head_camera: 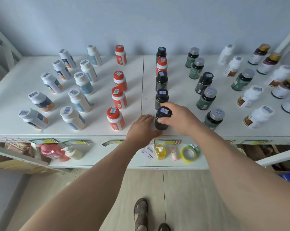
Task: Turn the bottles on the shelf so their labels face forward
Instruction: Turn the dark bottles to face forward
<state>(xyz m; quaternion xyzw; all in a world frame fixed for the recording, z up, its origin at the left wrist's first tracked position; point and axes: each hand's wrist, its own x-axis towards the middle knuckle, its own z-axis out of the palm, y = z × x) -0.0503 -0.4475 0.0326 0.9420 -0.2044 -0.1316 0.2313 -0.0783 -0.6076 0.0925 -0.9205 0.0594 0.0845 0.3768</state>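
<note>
Right hand (177,119) grasping front black bottle (162,120) at shelf (97,130) edge, left hand (141,126) touching its side, fingers relaxed. Risk: twisting too hard, toppling bottle off edge.

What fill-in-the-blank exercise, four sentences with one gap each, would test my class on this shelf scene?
1. The right hand grips the ____ of the front black bottle.
2. The left hand rests against that bottle's ____ side.
3. The bottle behind the second-from-back black one has a ____ cap.
4. The tape roll on the lower shelf is ____.

Missing words: cap; left; red; yellow
</note>
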